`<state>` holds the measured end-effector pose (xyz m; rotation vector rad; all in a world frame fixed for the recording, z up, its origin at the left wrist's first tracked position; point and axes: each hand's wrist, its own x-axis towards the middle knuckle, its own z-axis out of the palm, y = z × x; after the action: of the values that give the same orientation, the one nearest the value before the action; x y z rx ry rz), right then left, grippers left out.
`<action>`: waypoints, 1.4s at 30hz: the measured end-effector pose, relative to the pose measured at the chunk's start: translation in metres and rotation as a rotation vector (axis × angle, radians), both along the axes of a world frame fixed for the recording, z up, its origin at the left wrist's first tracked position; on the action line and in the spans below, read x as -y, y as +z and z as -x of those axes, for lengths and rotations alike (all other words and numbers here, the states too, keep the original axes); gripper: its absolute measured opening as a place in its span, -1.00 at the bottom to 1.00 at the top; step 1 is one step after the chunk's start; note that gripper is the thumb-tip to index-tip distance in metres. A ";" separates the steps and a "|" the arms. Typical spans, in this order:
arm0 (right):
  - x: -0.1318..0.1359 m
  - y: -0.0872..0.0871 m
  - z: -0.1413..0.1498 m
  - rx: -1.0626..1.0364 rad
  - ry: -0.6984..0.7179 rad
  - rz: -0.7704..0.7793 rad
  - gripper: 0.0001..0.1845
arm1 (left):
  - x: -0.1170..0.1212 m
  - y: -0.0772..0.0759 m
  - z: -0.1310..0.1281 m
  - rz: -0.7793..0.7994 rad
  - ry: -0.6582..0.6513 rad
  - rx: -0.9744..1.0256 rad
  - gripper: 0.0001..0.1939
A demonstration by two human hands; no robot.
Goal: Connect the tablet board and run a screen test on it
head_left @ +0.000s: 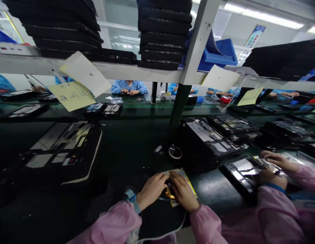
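Note:
My left hand [151, 189] and my right hand [183, 190] rest close together on a small flat part with a yellow edge [189, 182] lying on the dark green bench. Between the two hands shows a gold-coloured flex strip [169, 195]. The fingers of both hands are curled down and pressed onto the part; what they pinch is hidden. Both wrists wear pink sleeves, and a blue strap [131, 196] sits on my left wrist with a pale cord [172, 230] running from it.
A co-worker in pink at the right handles an opened device [242, 171]. Black trays of opened devices sit left [63, 149] and right [210, 139]. A tape roll [175, 151] lies ahead. A shelf post [190, 64], paper notes and stacked black trays hang above. People in blue sit beyond.

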<state>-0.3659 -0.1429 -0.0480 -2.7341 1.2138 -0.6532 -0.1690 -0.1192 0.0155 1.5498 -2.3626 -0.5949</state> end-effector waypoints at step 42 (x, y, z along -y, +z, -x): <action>-0.010 0.008 0.005 0.074 0.008 -0.099 -0.60 | -0.024 -0.002 -0.007 0.013 -0.088 0.130 -0.81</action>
<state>-0.3708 -0.1327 -0.0404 -2.6086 1.1854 -0.6679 -0.1621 -0.0952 0.0131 1.5292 -2.5361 -0.5108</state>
